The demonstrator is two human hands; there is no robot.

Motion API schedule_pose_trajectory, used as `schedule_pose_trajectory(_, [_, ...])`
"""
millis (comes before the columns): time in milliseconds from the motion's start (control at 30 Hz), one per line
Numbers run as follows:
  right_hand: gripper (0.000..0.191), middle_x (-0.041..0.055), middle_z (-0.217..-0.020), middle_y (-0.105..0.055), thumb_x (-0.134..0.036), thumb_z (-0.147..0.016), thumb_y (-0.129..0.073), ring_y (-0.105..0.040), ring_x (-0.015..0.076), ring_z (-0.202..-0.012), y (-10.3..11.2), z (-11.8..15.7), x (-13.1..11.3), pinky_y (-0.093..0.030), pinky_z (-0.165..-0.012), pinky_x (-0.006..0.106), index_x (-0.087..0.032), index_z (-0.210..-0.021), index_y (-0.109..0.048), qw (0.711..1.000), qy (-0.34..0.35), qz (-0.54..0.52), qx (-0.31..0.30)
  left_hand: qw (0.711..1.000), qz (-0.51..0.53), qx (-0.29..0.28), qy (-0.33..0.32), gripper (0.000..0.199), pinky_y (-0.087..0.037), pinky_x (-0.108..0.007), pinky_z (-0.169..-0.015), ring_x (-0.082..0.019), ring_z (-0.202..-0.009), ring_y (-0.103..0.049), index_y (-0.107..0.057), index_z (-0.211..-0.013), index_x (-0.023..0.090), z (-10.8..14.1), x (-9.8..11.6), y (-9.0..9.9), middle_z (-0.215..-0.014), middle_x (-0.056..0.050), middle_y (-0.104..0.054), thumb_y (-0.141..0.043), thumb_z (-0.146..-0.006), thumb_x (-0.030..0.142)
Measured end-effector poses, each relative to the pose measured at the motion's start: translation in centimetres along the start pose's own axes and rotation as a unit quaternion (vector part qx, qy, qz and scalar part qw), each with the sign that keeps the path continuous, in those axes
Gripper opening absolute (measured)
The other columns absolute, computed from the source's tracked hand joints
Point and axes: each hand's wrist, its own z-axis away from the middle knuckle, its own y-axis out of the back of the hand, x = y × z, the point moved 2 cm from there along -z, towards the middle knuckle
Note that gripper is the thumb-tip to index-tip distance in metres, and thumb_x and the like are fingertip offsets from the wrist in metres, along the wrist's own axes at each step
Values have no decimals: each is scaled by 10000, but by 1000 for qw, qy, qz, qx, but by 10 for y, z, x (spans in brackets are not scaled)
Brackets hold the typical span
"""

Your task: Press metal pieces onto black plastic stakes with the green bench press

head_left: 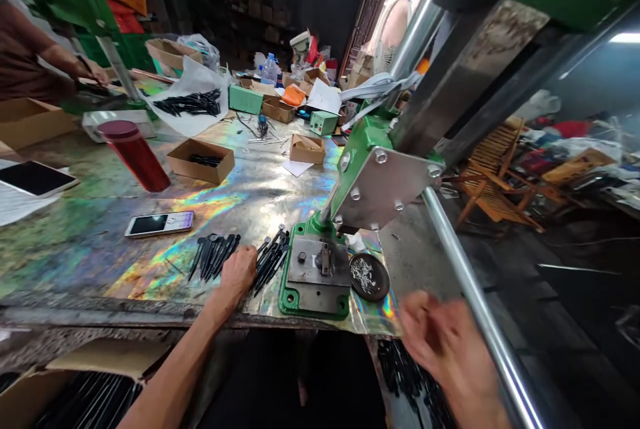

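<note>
My left hand (pixel 239 274) rests on the bench with its fingers curled, between two groups of slim black pieces (pixel 214 255). The second group of black pieces (pixel 271 259) lies against its right side. Whatever its fingers hold, if anything, is hidden. Just right of that group stands a green press (pixel 314 299) with a metal plate and small fixture (pixel 325 260) on its base. My right hand (pixel 447 342), smeared by motion, is near the press's long metal lever (pixel 475 295); whether it touches the lever I cannot tell. A round dish (pixel 370 277) of tiny silvery parts sits beside the press base.
A phone (pixel 160 223), a red tumbler (pixel 134 155) and a cardboard box (pixel 201 161) stand on the bench to the left. Below the bench edge, an open carton (pixel 95 355) holds black pieces. More black pieces (pixel 413 375) lie low right. Another person's hand (pixel 95 72) is far left.
</note>
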Motion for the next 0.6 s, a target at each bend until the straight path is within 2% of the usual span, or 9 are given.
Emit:
schedule_pose_trajectory(67, [253, 31, -722, -576, -479, -849, -567, -467, 165, -531, 8, -30, 10, -364, -480, 284, -234, -841, -630, 976, 107, 152, 116, 1000, -4, 5, 1, 302, -459, -319, -760, -251, -921, -635, -591, -1004, 121, 0, 1, 3, -1017, -165, -647, -342, -835, 106])
schedule_pose_trajectory(100, [195, 35, -705, -577, -413, -827, -606, -476, 180, -548, 13, -45, 19, -361, -489, 295, -221, -819, -637, 966, 115, 185, 139, 1000, 0, 9, 6, 296, -455, -312, -752, -252, -914, -638, -598, -979, 124, -1, 1, 4, -1001, -163, -655, -336, -842, 124])
schedule_pose_trajectory(167, [153, 33, -643, -561, -352, -797, -598, -484, 202, -536, 27, -73, 39, -356, -472, 306, -209, -768, -643, 954, 115, 224, 160, 999, 22, 17, 22, 275, -445, -300, -716, -263, -895, -645, -608, -918, 131, 0, 0, 6, -953, -162, -672, -347, -843, 170])
schedule_pose_trajectory(233, [114, 11, -569, -520, -278, -764, -572, -483, 208, -530, 39, -93, 58, -368, -497, 315, -212, -687, -624, 926, 124, 301, 189, 997, 64, 31, 42, 236, -432, -291, -673, -272, -863, -650, -608, -866, 139, 1, -3, 7, -882, -153, -683, -388, -818, 210])
schedule_pose_trajectory(300, [107, 10, -601, -536, -203, -749, -543, -507, 213, -588, 47, -106, 71, -391, -581, 327, -211, -661, -603, 900, 128, 360, 209, 987, 132, 56, 68, 182, -418, -281, -638, -263, -807, -652, -593, -799, 158, 5, -7, 7, -786, -116, -684, -431, -778, 237])
schedule_pose_trajectory(367, [119, 23, -665, -560, -131, -743, -515, -526, 216, -653, 49, -113, 80, -389, -654, 332, -198, -677, -587, 874, 121, 412, 226, 964, 239, 75, 92, 123, -408, -265, -599, -224, -687, -644, -560, -733, 177, 12, -11, 6, -671, -54, -659, -468, -737, 258])
schedule_pose_trajectory(433, [134, 39, -718, -567, -76, -734, -498, -537, 218, -693, 48, -117, 85, -379, -682, 328, -182, -709, -577, 846, 105, 465, 240, 915, 383, 70, 105, 109, -397, -249, -536, -172, -517, -594, -520, -698, 188, 22, -12, 5, -547, 9, -601, -511, -700, 297])
schedule_pose_trajectory(500, [140, 59, -770, -573, -50, -734, -500, -545, 220, -728, 46, -119, 88, -373, -691, 316, -170, -737, -572, 818, 87, 512, 249, 841, 530, 50, 96, 176, -377, -235, -467, -132, -389, -518, -488, -698, 192, 34, -10, 5, -476, 52, -552, -569, -661, 343])
schedule_pose_trajectory(600, [124, 89, -838, -586, -57, -775, -506, -555, 228, -769, 43, -121, 91, -370, -691, 305, -160, -784, -574, 785, 72, 566, 243, 725, 684, 25, 80, 295, -373, -221, -421, -104, -350, -488, -463, -711, 187, 54, -1, 10, -505, 57, -576, -666, -605, 372])
